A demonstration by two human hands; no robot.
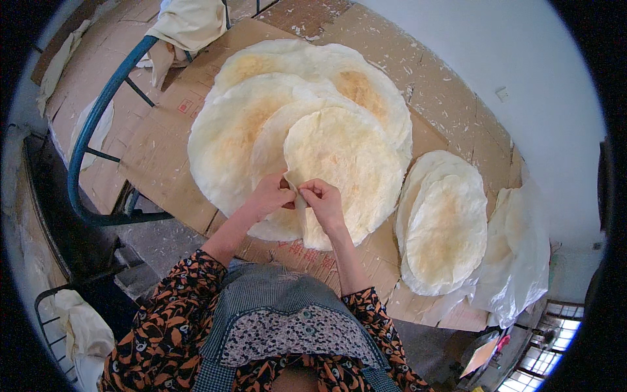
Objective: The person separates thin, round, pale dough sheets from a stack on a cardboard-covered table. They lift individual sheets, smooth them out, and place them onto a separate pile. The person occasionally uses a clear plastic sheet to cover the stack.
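Note:
In front of me lies a broad pile of thin round flatbreads (225,122), overlapping, with browned patches. The topmost flatbread (348,161) is pale and dusty, and its left edge is raised. My left hand (272,196) pinches that edge between thumb and fingers. Just right of it, my right hand (323,200) grips the same edge with thumb and forefinger. Both hands are close together over the pile. The folded edge hides part of the bread beneath it.
Cardboard (161,142) covers the table under the pile. A smaller stack of oval flatbreads (446,225) lies at the right, beside a clear plastic bag (514,250). A blue metal frame (93,117) curves along the left, with cloth (191,22) draped over it. A white wall (470,44) borders the far side.

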